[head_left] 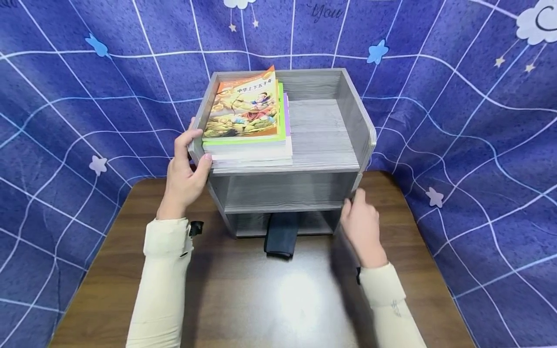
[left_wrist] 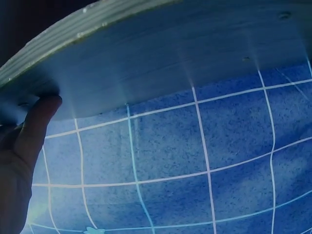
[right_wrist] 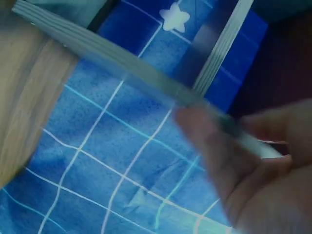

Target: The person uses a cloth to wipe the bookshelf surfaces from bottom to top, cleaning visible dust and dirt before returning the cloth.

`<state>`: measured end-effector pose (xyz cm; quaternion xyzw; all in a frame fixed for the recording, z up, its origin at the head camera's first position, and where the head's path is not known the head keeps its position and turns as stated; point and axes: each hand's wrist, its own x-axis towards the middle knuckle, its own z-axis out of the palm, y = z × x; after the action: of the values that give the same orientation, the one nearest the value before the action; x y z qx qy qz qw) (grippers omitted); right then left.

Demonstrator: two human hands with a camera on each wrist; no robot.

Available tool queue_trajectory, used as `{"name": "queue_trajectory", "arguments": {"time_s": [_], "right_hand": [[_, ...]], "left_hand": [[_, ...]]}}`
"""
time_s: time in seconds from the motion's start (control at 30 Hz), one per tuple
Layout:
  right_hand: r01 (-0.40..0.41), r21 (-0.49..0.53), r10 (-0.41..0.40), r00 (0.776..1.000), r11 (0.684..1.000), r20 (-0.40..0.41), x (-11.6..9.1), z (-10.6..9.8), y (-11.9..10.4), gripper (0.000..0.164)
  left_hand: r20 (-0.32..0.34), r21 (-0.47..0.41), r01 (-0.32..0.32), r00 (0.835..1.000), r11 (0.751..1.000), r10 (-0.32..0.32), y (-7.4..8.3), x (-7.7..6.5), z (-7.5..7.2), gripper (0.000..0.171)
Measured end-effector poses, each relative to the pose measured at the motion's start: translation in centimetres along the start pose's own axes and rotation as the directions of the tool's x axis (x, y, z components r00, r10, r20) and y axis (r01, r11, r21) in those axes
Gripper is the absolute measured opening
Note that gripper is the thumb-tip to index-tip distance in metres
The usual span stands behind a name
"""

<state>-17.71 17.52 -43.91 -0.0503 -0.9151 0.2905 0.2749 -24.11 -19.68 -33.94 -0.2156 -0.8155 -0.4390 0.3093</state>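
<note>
A grey wood-grain desktop shelf (head_left: 322, 125) stands on the table. My left hand (head_left: 183, 179) grips the front edge of its upper left side panel, thumb beside the books. In the left wrist view a finger (left_wrist: 44, 114) presses the panel's outer face (left_wrist: 161, 58). My right hand (head_left: 362, 227) holds the lower right side panel by its front edge; in the right wrist view the thumb and fingers lie on both sides of the panel (right_wrist: 126, 70). A stack of books (head_left: 243, 111) lies on the top shelf, against the left side, a Chinese-titled picture cover uppermost.
A dark folded item (head_left: 280, 237) sticks out of the bottom compartment onto the brown wooden table (head_left: 243, 299). The middle compartment (head_left: 283, 191) lies above it. Blue grid-patterned cloth (head_left: 435, 96) hangs close behind and at both sides.
</note>
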Motion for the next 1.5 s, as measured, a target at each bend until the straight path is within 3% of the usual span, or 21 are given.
{"name": "queue_trajectory", "arguments": {"time_s": [0.13,0.23,0.3,0.37,0.47,0.53,0.57,0.7,0.8,0.93,1.0,1.1,1.2,1.3,1.43,1.5], "right_hand": [[0.058,-0.119,-0.065,0.996,0.991,-0.056,-4.0,1.5,-1.0,0.019],[0.247,-0.103,-0.248,0.969,0.964,-0.002,-6.5,3.5,-2.6,0.017],[0.386,-0.076,-0.375,0.919,0.920,0.127,-7.7,5.3,-3.7,0.024],[0.481,-0.060,-0.444,0.845,0.875,0.297,-8.8,7.5,-4.7,0.042],[0.544,-0.114,-0.420,0.749,0.831,0.513,-10.0,10.6,-5.5,0.080],[0.561,-0.182,-0.363,0.717,0.808,0.595,-10.5,12.2,-5.5,0.098],[0.565,-0.214,-0.339,0.711,0.797,0.617,-10.6,12.9,-5.4,0.105],[0.564,-0.262,-0.319,0.726,0.783,0.609,-10.3,14.1,-4.2,0.116],[0.544,-0.266,-0.340,0.764,0.796,0.548,-9.7,14.7,-3.0,0.115],[0.510,-0.308,-0.381,0.837,0.803,0.393,-8.9,15.8,-1.2,0.067],[0.497,-0.333,-0.406,0.860,0.801,0.309,-8.7,16.3,-0.3,0.049],[0.490,-0.364,-0.429,0.871,0.792,0.239,-8.2,16.6,0.8,0.051],[0.494,-0.371,-0.431,0.869,0.786,0.245,-7.8,16.5,1.6,0.048],[0.461,-0.312,-0.394,0.883,0.831,0.256,-7.3,16.0,2.0,0.053],[0.305,-0.180,-0.264,0.939,0.935,0.221,-6.4,15.2,2.3,0.064],[0.242,-0.139,-0.212,0.957,0.960,0.198,-6.1,14.9,2.4,0.067]], "left_hand": [[-0.010,-0.007,-0.007,1.000,1.000,0.007,-0.1,-0.1,0.2,0.051],[-0.018,-0.004,0.000,1.000,1.000,0.000,-0.3,-0.1,0.3,0.051],[-0.026,-0.001,0.007,1.000,1.000,-0.007,-0.4,-0.1,0.3,0.051],[-0.036,0.010,0.014,0.999,1.000,-0.013,-0.4,-0.1,0.2,0.051],[-0.033,0.003,0.012,0.999,1.000,-0.012,-0.3,-0.1,0.3,0.050],[-0.034,-0.005,0.010,0.999,1.000,-0.010,-0.1,-0.2,0.4,0.050],[-0.035,-0.011,0.008,0.999,1.000,-0.009,0.0,-0.2,0.5,0.050],[-0.055,-0.018,0.001,0.998,1.000,-0.002,0.2,-0.4,0.8,0.049],[-0.071,-0.008,-0.002,0.997,1.000,0.002,0.2,-0.3,0.8,0.049],[-0.087,0.014,0.003,0.996,1.000,-0.002,0.1,-0.3,0.8,0.048],[-0.092,0.023,0.004,0.996,1.000,-0.002,0.0,-0.4,0.8,0.048],[-0.101,0.039,0.003,0.995,0.999,0.001,0.0,-0.3,0.9,0.047],[-0.111,0.047,0.009,0.994,0.999,-0.004,0.0,-0.3,1.0,0.047],[-0.120,0.049,0.017,0.993,0.999,-0.011,0.0,-0.4,1.1,0.046],[-0.125,0.045,0.017,0.992,0.999,-0.011,0.2,-0.4,1.2,0.046],[-0.131,0.042,0.017,0.991,0.999,-0.012,0.2,-0.4,1.2,0.046]]}}
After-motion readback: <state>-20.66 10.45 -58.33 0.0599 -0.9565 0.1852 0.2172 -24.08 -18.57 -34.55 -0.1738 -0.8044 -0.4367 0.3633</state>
